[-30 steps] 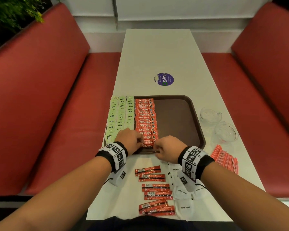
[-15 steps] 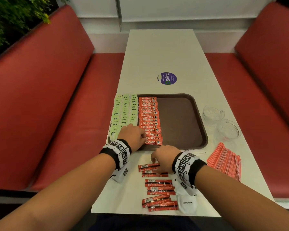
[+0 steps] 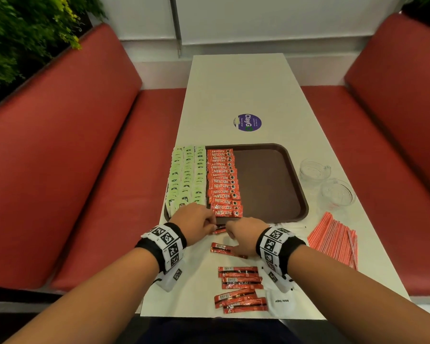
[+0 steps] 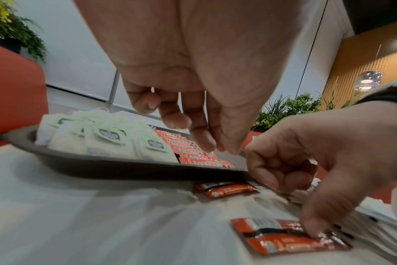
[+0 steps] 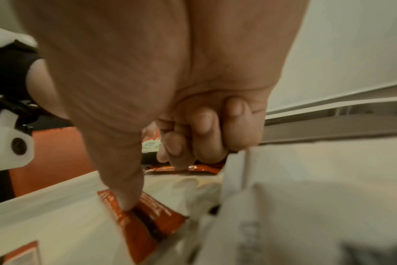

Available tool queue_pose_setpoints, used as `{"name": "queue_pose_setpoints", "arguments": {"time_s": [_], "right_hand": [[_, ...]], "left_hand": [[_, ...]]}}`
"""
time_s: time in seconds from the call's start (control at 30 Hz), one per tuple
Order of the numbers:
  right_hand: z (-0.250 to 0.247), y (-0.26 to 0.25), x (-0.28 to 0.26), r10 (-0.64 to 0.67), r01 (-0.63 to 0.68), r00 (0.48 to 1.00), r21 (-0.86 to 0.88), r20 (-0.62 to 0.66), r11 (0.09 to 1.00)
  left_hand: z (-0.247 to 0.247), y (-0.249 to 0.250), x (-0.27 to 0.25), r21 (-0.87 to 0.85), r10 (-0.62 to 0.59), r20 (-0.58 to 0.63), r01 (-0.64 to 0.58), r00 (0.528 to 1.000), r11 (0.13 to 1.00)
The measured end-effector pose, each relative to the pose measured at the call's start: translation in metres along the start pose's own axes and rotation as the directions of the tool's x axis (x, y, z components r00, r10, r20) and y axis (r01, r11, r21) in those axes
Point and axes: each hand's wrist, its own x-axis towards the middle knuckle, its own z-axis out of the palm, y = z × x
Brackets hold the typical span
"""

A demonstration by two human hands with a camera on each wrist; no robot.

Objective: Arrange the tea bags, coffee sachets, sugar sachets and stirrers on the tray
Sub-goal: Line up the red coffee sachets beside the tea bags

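Observation:
The brown tray (image 3: 271, 182) carries rows of green tea bags (image 3: 186, 177) on its left and a column of red coffee sachets (image 3: 224, 184) beside them. My left hand (image 3: 196, 222) hovers at the tray's front rim, fingers (image 4: 202, 141) loosely bent and holding nothing. My right hand (image 3: 243, 234) is just in front of the tray. Its curled fingers (image 5: 184, 148) rest on one coffee sachet (image 3: 219, 229) by the rim, and its thumb (image 5: 125, 188) presses a second sachet (image 4: 290, 236) onto the table.
Several more coffee sachets (image 3: 241, 286) lie near the table's front edge, with white sugar sachets (image 3: 281, 301) to their right under my right wrist. Red stirrers (image 3: 335, 239) lie right of the tray. Two glass cups (image 3: 314, 168) (image 3: 336, 192) stand beyond them.
Both hands left the end of the coffee column. My right hand dropped to the loose sachets, then came forward with one to the tray rim. My left hand drew back to the rim.

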Motion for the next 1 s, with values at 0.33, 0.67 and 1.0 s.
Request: {"name": "queue_pose_setpoints", "arguments": {"time_s": [0.33,0.67,1.0], "right_hand": [[-0.001,-0.002,0.005,0.064,-0.073,0.995,-0.107,-0.081,0.992],[-0.005,-0.008,0.006,0.095,-0.101,0.994,-0.131,-0.050,0.986],[-0.009,-0.012,0.007,0.068,-0.079,0.992,-0.109,-0.103,0.991]], "left_hand": [[0.023,0.008,-0.002,0.400,0.065,0.144,-0.118,0.987,0.909],[0.025,0.005,-0.003,0.422,0.081,0.158,-0.141,0.984,0.895],[0.015,0.003,-0.002,0.311,0.164,0.081,-0.182,0.983,0.933]]}}
